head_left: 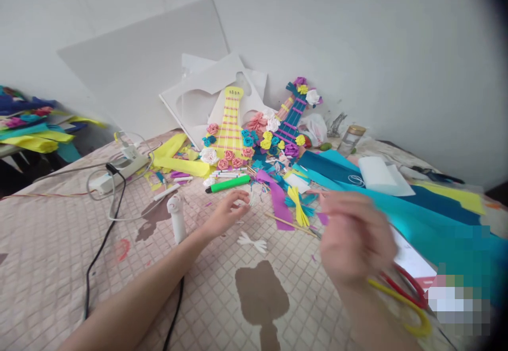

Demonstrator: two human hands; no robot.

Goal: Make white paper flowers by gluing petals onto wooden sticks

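My left hand [228, 212] reaches out over the table, fingers curled in a pinch around thin white strips near a green marker [228, 183]. My right hand [353, 234] is raised closer to the camera and smeared by motion, so its fingers are unclear. A small white paper cutout [253, 242] lies between the hands. Purple paper strips [278, 198] and a yellow folded paper fan [298, 207] sit just beyond them, with thin wooden sticks [291, 224].
A yellow paper guitar [230, 124] and a blue one [292, 118] with paper roses lean at the wall. Teal paper sheets [416, 208] spread on the right, scissors with red and yellow handles [405, 293] below. A power strip [119, 170], black cable and white glue gun [177, 218] are left.
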